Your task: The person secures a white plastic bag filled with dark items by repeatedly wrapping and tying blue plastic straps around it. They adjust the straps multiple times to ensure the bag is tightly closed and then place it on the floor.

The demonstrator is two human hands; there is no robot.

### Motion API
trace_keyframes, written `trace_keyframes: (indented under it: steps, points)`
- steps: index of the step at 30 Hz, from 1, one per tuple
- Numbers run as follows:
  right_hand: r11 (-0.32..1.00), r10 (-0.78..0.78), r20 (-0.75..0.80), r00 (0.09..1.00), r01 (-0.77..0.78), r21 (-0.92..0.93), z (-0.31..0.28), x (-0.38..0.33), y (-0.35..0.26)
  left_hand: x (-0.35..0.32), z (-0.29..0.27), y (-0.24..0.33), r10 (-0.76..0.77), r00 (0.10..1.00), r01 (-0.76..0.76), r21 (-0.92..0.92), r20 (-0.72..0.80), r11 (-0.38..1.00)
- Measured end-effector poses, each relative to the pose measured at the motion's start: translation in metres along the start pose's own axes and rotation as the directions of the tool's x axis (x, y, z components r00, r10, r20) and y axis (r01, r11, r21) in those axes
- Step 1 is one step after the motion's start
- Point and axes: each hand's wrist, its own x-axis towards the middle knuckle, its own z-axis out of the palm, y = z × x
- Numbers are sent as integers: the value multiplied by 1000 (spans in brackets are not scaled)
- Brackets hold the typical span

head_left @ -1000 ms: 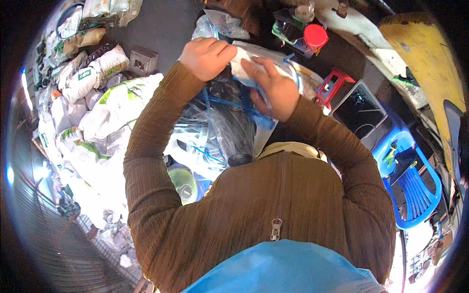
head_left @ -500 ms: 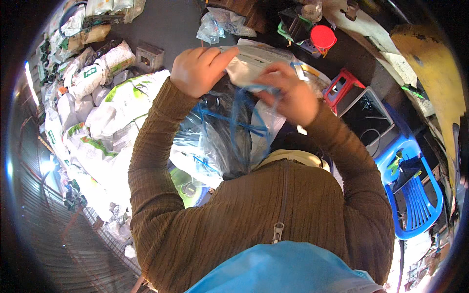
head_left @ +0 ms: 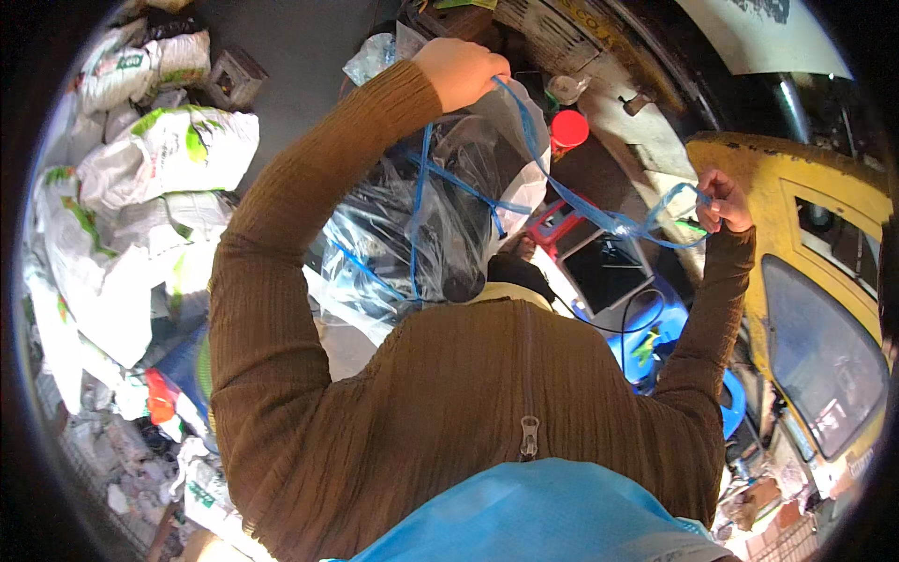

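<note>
A clear plastic bundle (head_left: 449, 159) with dark contents sits in front of my chest, bound by blue plastic twine (head_left: 419, 201). At its far side my left hand (head_left: 461, 73) is closed on the twine, close to the bundle's whitish right flank. From there a loose length of twine (head_left: 599, 217) sags across to the right. Its other end is pinched in my right hand (head_left: 725, 202), held well out to the side with the arm stretched. What the dark contents are, I cannot make out through the plastic.
White sacks (head_left: 178, 150) pile up on the left. Right of the bundle are a red stool (head_left: 552, 225), a dark-topped tray (head_left: 604, 270) and a blue plastic chair (head_left: 733, 403). A red round lid (head_left: 568, 129) lies beyond. A yellow panel with windows (head_left: 749, 169) stands far right.
My right hand has swung far out to the right, drawing the twine into a long span. My left hand has shifted right and away from me. The whole view has turned.
</note>
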Motion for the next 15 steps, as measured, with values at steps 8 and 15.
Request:
trace_keyframes:
  steps: [8,15]
  points:
    - [-178,79,-853,515,-835,-521,35,-44,-4,5,9,-3,51,993,-53,-18,-109,998]
    - [134,-369,-107,923,-62,-989,155,113,43,8,-1,0,-31,999,32,-42,12,999]
